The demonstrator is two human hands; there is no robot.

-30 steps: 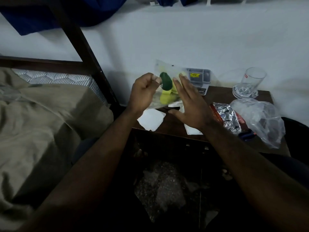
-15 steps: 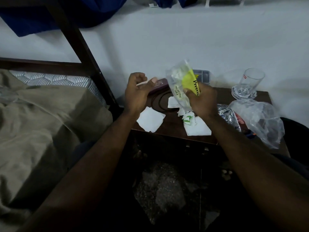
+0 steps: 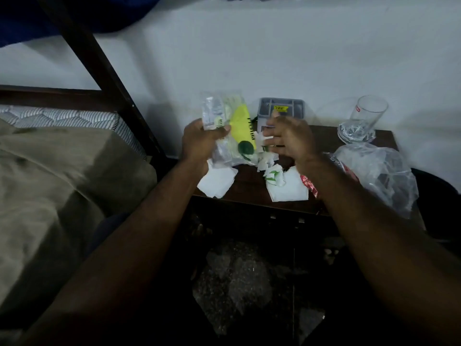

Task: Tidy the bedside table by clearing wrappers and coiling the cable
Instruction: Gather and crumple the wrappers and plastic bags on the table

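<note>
Right, the yellow-and-clear wrapper point(image 3: 239, 126) has swapped sides. Half a sec ago the right hand point(image 3: 289, 141) had it; now the left hand point(image 3: 199, 143) grips it by its left edge, fingers curled round the plastic, holding it upright above the back of the counter point(image 3: 249, 186). The right hand has let go & hovers just beside it w/ fingers spread and loose, gripping nothing I can make out, right over the torn paper scraps point(image 3: 273, 174). Prob. freed up to gather more rubbish, that's my read.

Left on the counter:
- white napkin point(image 3: 215, 182) at the front-left edge
- white sheet point(image 3: 287, 193) under the scraps
- foil wrapper point(image 3: 309, 183), partly behind the right forearm
- clear plastic bag point(image 3: 379, 171) at the far right

Glass point(image 3: 366, 118) & grey box point(image 3: 282, 108) sit at the back by the wall. Cable: can't see it now, the held wrapper blocks that spot, so no judging that step. Wrapper clearing looks barely begun, imo.
</note>
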